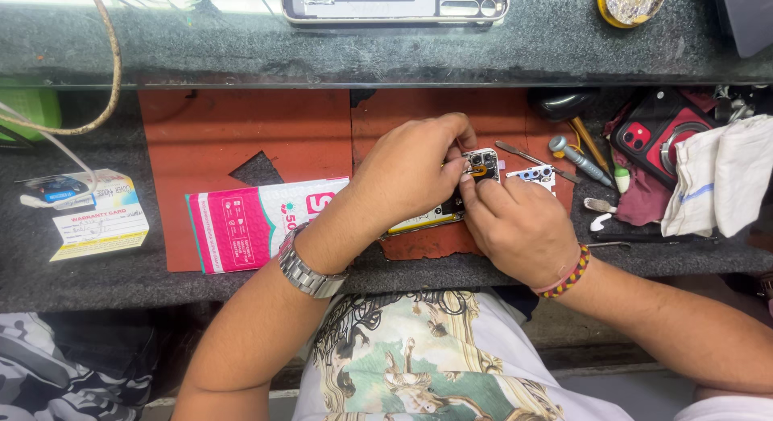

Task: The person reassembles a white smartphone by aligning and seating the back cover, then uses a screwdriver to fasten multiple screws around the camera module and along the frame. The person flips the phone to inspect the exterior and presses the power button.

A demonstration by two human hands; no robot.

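Opened smartphone (pixel 475 175), its back cover off and dark circuitry with a small orange flex strip exposed, lies flat on a worn red rubber work mat (pixel 233 139) directly under both hands. Only its upper end shows between the fingers; the rest of its body runs down and to the left beneath the left hand (pixel 411 171), with a pale yellowish edge peeking out below that palm.

That left hand, wearing a silver metal wristwatch (pixel 306 270), curls over the phone from the left, fingers bent and pressing on its top end. Whether it grips the phone or only steadies it cannot be told.

From below and to the right, the right hand (pixel 519 226), with a red, yellow and black beaded bracelet (pixel 570 274), rests against the phone's lower right side, its fingertips pinched together on the exposed upper part. Anything held between them is too small to make out.

Just right of the right hand's fingers lies a small white camera bracket with dark holes (pixel 533 175). Beyond it are thin metal tweezers (pixel 531 158) and a grey-handled screwdriver (pixel 578 160). Left of the left forearm lies a pink and white printed packet (pixel 250 221).
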